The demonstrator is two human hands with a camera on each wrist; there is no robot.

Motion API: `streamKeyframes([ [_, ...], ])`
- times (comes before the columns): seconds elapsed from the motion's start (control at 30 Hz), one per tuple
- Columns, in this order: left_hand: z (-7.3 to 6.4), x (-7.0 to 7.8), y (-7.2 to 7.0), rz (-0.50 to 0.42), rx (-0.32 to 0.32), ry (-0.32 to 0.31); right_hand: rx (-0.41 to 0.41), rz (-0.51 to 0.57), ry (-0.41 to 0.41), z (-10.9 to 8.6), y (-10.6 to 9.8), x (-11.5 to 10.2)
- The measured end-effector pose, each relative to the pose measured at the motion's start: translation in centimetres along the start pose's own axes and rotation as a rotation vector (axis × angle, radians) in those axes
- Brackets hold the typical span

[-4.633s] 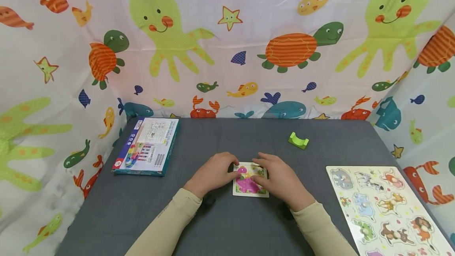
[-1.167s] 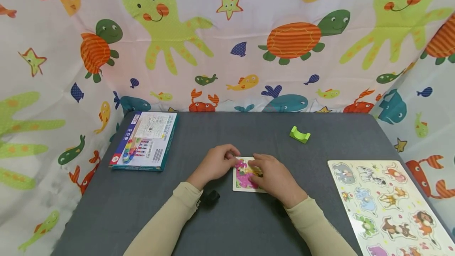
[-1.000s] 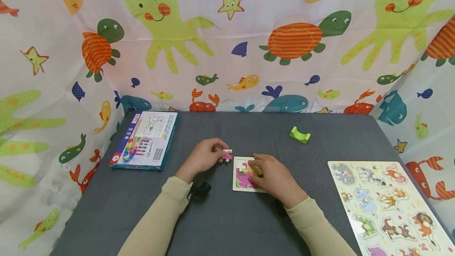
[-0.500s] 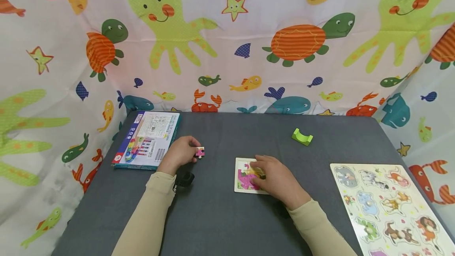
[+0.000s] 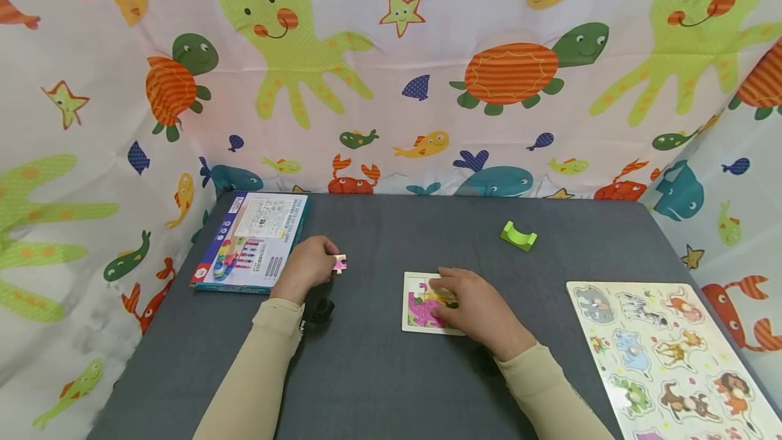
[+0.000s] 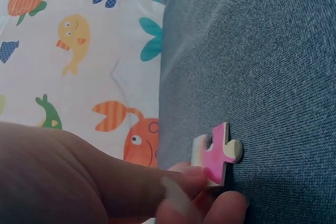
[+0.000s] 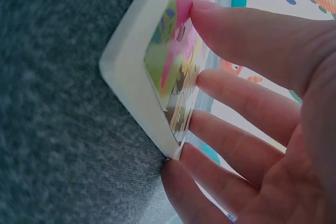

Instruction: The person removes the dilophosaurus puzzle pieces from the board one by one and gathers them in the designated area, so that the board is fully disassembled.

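My left hand [image 5: 305, 267] pinches a pink jigsaw piece [image 5: 340, 263] between thumb and fingers, low over the table beside the box. The left wrist view shows the piece [image 6: 214, 160] with a cream knob sticking out. At mid-table lies a small framed jigsaw puzzle [image 5: 406, 304] with a pink animal picture; a pale gap shows at its upper left. My right hand [image 5: 482, 307] rests on its right part, hiding some of it. In the right wrist view the thumb [image 7: 226, 22] touches the picture and the fingers extend to the puzzle's surface and edge, not curled round it.
A flat box [image 5: 256, 236] lies at the left, close to my left hand. A green curved block [image 5: 518, 236] sits at the back right. An animal peg board [image 5: 662, 352] lies at the front right. Printed curtains [image 5: 397, 107] stand behind the table.
My left hand has taken the pink jigsaw piece out of the puzzle's upper left and carried it left, near the box. My right hand has stayed on the puzzle.
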State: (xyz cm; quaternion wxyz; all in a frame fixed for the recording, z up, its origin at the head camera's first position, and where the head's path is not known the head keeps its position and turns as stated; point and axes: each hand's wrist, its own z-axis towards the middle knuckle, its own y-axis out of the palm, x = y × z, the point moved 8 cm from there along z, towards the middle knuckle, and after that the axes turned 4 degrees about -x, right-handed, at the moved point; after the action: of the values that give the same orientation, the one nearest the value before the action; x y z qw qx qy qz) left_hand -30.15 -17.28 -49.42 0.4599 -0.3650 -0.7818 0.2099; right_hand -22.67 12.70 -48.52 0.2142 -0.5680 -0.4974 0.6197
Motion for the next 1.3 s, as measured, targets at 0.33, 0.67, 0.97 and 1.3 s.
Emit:
streamKeyframes([
  [0.33,-1.1,3.0,-0.1,0.075,0.12,0.168,0.0,0.065,0.05,0.1,-0.6,1.0],
  [0.67,-3.6,10.1,6.9,0.144,0.054,0.474,0.02,0.088,0.064,0.3,-1.0,1.4],
  [0.97,-3.1,11.5,10.4,0.184,-0.013,0.452,0.06,0.1,0.085,0.1,-1.0,1.6],
  [1.3,-2.9,11.8,10.8,0.201,-0.008,0.463,0.091,0.084,0.067,0.1,-1.3,1.8],
])
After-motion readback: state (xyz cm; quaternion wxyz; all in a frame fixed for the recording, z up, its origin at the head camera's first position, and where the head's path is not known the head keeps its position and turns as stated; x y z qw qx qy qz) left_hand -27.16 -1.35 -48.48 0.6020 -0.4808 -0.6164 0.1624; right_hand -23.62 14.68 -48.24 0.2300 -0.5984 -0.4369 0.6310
